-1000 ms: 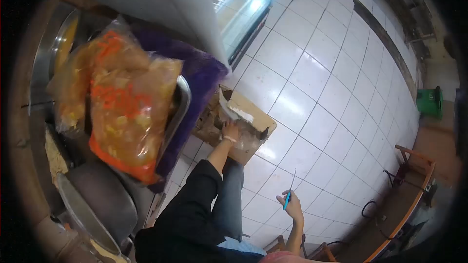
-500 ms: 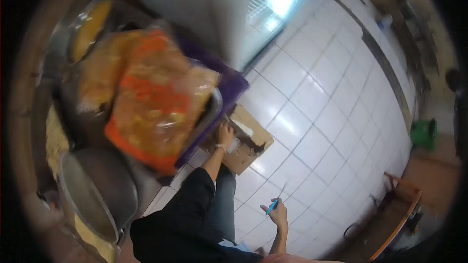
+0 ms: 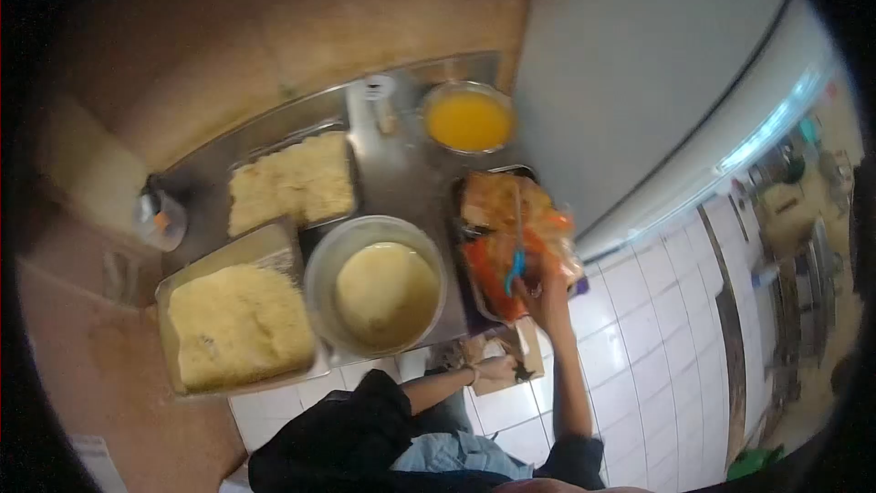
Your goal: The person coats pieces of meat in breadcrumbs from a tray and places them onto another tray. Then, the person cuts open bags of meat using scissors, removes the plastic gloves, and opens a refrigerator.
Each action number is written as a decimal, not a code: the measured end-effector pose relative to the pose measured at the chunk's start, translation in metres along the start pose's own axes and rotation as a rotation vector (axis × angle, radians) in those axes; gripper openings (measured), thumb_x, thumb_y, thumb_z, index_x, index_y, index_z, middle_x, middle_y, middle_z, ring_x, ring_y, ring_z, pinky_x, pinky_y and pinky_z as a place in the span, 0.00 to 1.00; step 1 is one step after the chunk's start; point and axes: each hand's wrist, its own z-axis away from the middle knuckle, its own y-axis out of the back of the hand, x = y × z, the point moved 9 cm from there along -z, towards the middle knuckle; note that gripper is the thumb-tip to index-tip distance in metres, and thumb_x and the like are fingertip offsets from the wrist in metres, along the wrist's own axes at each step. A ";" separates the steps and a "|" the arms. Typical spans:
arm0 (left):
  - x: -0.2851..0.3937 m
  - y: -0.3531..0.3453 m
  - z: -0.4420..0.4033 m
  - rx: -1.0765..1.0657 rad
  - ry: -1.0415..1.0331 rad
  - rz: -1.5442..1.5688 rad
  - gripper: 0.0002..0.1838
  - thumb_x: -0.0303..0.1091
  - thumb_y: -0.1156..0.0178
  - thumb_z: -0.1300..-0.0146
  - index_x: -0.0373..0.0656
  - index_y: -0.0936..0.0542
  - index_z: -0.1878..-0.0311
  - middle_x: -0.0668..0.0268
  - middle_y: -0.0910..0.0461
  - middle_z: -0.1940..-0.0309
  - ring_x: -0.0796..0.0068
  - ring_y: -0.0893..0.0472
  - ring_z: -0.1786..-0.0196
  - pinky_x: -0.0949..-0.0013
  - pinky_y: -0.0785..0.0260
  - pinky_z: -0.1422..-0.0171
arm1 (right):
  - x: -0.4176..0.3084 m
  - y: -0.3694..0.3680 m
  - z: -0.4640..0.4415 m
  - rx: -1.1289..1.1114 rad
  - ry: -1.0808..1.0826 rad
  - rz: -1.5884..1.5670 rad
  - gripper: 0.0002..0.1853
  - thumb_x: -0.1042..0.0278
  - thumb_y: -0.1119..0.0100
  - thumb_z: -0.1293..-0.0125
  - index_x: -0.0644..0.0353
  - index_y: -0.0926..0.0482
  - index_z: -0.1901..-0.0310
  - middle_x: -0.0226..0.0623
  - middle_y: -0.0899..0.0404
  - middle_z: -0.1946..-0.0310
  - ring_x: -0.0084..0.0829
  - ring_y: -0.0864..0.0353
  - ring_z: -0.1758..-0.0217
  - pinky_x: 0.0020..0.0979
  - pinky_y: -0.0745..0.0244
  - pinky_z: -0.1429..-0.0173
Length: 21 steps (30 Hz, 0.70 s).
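Observation:
My right hand [image 3: 546, 290] is closed around blue-handled scissors [image 3: 516, 267], over the bags. The thin blade points away from me. Under it, clear plastic bags [image 3: 497, 251] with orange and yellowish contents lie in a dark-rimmed metal tray [image 3: 481, 309]. Lower down, past the counter's front edge, my left hand [image 3: 497, 368] rests at a torn cardboard box [image 3: 505, 385]. Its fingers look bent onto the cardboard, though they are small and partly blurred.
On the metal counter [image 3: 401, 187] stand a pot [image 3: 319, 285] with pale yellow contents, a bowl of orange liquid [image 3: 469, 120], and two trays of yellow crumbly food [image 3: 239, 324]. A tall grey appliance [image 3: 630, 64] rises at right. White tiled floor [image 3: 657, 329] lies beyond.
My view has swung left, bringing the whole counter in. My right hand has risen with the scissors from above the floor to over the bags. My left hand stays at the box.

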 end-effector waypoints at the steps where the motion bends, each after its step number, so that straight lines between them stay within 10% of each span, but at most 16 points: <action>1: 0.015 0.010 0.008 -0.054 -0.034 -0.002 0.20 0.38 0.47 0.43 0.39 0.32 0.49 0.53 0.25 0.58 0.65 0.26 0.53 0.66 0.35 0.50 | -0.019 -0.019 -0.030 -0.067 0.088 0.024 0.15 0.71 0.41 0.48 0.64 0.30 0.58 0.41 0.26 0.78 0.38 0.27 0.77 0.35 0.32 0.69; 6: 0.151 0.086 0.124 0.235 -0.434 0.102 0.20 0.42 0.51 0.37 0.39 0.34 0.46 0.58 0.28 0.54 0.68 0.27 0.54 0.65 0.35 0.49 | -0.078 -0.121 -0.151 -0.313 0.434 0.058 0.16 0.70 0.41 0.49 0.65 0.29 0.58 0.47 0.24 0.73 0.44 0.25 0.72 0.38 0.30 0.64; 13: 0.216 0.156 0.384 0.509 -0.638 0.485 0.21 0.40 0.58 0.33 0.39 0.39 0.41 0.62 0.33 0.47 0.69 0.36 0.41 0.65 0.45 0.37 | -0.193 -0.272 -0.142 -1.072 0.476 -0.196 0.20 0.74 0.44 0.50 0.61 0.31 0.52 0.34 0.24 0.75 0.20 0.27 0.73 0.24 0.32 0.69; 21: 0.088 0.125 0.713 1.907 -0.691 0.561 0.26 0.47 0.49 0.39 0.39 0.37 0.44 0.63 0.30 0.52 0.71 0.29 0.52 0.64 0.38 0.44 | -0.362 -0.411 -0.064 -1.044 0.644 -0.296 0.12 0.73 0.41 0.50 0.60 0.30 0.62 0.36 0.22 0.78 0.21 0.24 0.74 0.23 0.32 0.71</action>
